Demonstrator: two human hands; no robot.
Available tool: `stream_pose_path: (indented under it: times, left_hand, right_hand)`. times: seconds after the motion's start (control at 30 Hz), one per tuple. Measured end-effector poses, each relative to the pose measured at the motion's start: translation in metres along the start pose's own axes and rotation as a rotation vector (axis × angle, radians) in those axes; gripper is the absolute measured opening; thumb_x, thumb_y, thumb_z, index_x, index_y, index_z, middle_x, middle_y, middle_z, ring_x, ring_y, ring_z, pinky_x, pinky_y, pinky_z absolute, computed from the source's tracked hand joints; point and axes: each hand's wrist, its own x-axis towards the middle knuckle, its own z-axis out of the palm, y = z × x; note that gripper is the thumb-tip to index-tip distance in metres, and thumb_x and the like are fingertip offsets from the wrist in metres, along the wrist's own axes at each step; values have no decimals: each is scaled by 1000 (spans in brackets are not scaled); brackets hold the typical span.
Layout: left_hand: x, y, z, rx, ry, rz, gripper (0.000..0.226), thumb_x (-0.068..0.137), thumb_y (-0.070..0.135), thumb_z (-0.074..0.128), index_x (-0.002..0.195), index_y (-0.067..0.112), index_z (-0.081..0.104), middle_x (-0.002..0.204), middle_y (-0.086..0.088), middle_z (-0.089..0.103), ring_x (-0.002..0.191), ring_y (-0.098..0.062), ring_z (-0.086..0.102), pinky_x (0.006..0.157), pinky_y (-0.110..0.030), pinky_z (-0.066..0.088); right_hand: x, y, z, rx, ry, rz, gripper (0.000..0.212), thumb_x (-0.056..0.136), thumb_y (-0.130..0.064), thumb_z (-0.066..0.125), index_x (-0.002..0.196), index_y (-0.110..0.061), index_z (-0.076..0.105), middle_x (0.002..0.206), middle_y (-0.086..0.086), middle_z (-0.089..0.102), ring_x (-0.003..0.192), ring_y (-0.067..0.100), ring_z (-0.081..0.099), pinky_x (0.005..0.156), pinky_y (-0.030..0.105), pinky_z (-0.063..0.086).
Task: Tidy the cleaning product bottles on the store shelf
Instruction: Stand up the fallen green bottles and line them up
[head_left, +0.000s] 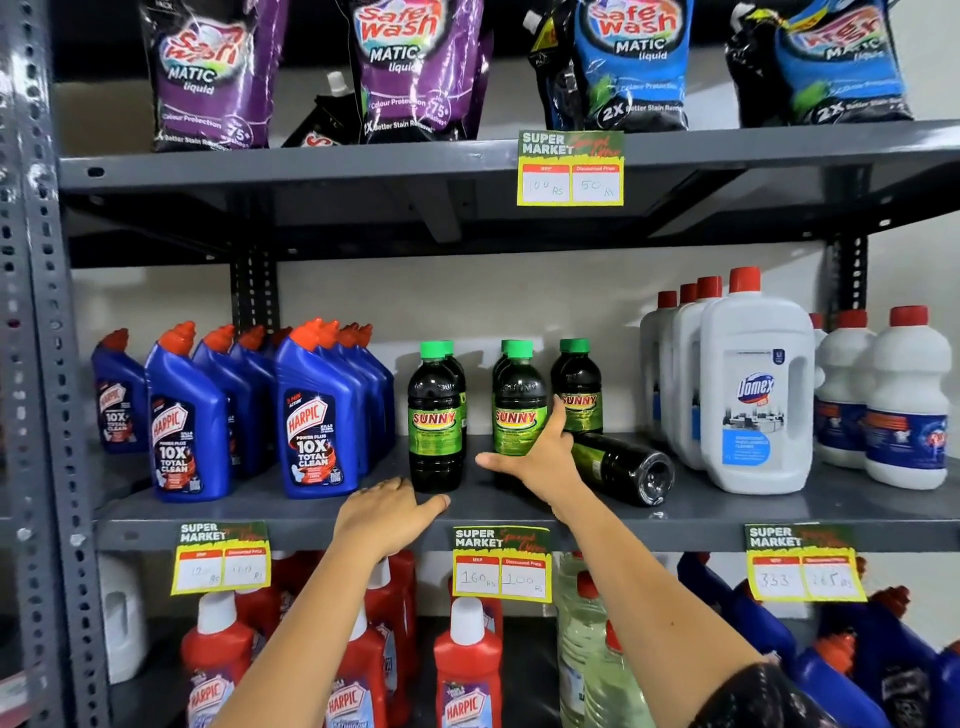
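Note:
Dark Sunny bottles with green caps stand in the middle of the grey shelf (311, 512). My right hand (540, 457) wraps around the lower part of the middle Sunny bottle (519, 400), thumb left, fingers right. Another Sunny bottle (435, 415) stands to its left, and a third (577, 384) stands behind on the right. One Sunny bottle (623, 467) lies on its side, base toward me, just right of my right hand. My left hand (387, 512) rests flat on the shelf's front edge, below the left bottle, holding nothing.
Blue Harpic bottles (317, 415) fill the shelf's left part; white Domex bottles (756, 384) stand on the right. Detergent pouches (415, 67) sit on the shelf above. Red Harpic bottles (467, 675) stand below. Price tags (501, 564) hang from the shelf edges.

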Motion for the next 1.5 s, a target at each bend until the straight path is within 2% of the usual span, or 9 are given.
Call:
stream_pose_path:
  times: [0.23, 0.47, 0.63, 0.73, 1.0, 1.13, 1.23, 1.43, 1.5]
  left_hand:
    - [0, 0, 0, 0, -18, -4, 79, 86, 70, 21, 147, 21, 32, 155, -4, 33, 140, -22, 35, 109, -38, 32]
    - [1, 1, -1, 12, -20, -9, 76, 88, 67, 23, 145, 18, 35, 154, -5, 35, 139, -22, 36, 108, -38, 33]
    - [1, 0, 0, 17, -14, -10, 78, 88, 68, 22, 145, 17, 36, 154, -6, 34, 139, -22, 36, 108, -38, 33]
    - [0, 1, 1, 12, -8, -5, 77, 88, 68, 22, 145, 18, 35, 156, -6, 32, 141, -22, 34, 110, -38, 31]
    - [1, 0, 2, 19, 4, 1, 77, 88, 68, 20, 146, 18, 35, 156, -5, 31, 141, -21, 33, 108, -39, 30]
    - [1, -1, 2, 21, 4, 1, 77, 88, 68, 19, 146, 19, 36, 156, -4, 32, 141, -21, 33, 108, -39, 30]
    - [2, -1, 2, 25, 4, 2, 77, 88, 68, 19, 145, 18, 37, 156, -4, 32, 141, -21, 33, 108, -38, 30]
    - [2, -1, 2, 29, -5, 2, 79, 88, 69, 18, 146, 19, 35, 157, -5, 29, 142, -21, 32, 110, -39, 29]
    - [1, -1, 2, 30, -6, 1, 79, 88, 69, 17, 147, 19, 34, 157, -5, 28, 142, -21, 31, 110, -39, 29]
  right_hand:
    - [-4, 3, 2, -174, 42, -92, 128, 71, -19, 82, 150, -21, -19, 125, 16, 62, 117, 34, 58, 101, 43, 46]
    - [-11, -16, -27, -487, 356, -261, 107, 76, -47, 71, 153, -16, 2, 152, 22, 25, 140, 39, 24, 112, 54, 25]
    - [32, -25, -85, -908, -252, 226, 129, 53, -58, 81, 153, -18, 10, 153, 15, 36, 138, 37, 37, 112, 51, 33]
    - [42, -8, -91, -882, -404, 244, 116, 29, -59, 83, 132, -18, 49, 134, 6, 59, 115, 29, 58, 99, 45, 48]
    - [6, 6, -82, -438, 191, 34, 88, 62, -52, 78, 133, -24, 33, 125, 8, 58, 125, 32, 46, 99, 47, 33]
    - [16, 28, -76, 69, 154, 18, 90, 55, -41, 90, 128, -28, 38, 130, 3, 45, 118, 21, 49, 104, 45, 41]
    - [20, 35, -88, 275, 33, 16, 68, 73, -14, 81, 126, -24, 40, 116, 7, 61, 98, 16, 62, 82, 28, 51]
    - [20, 44, -92, 184, 40, 78, 128, 50, -37, 95, 147, -42, 12, 136, 3, 50, 126, 24, 50, 110, 45, 39]
    - [16, 40, -93, 208, 36, 86, 129, 58, -17, 92, 152, -32, 4, 129, 2, 52, 119, 21, 51, 110, 40, 36]
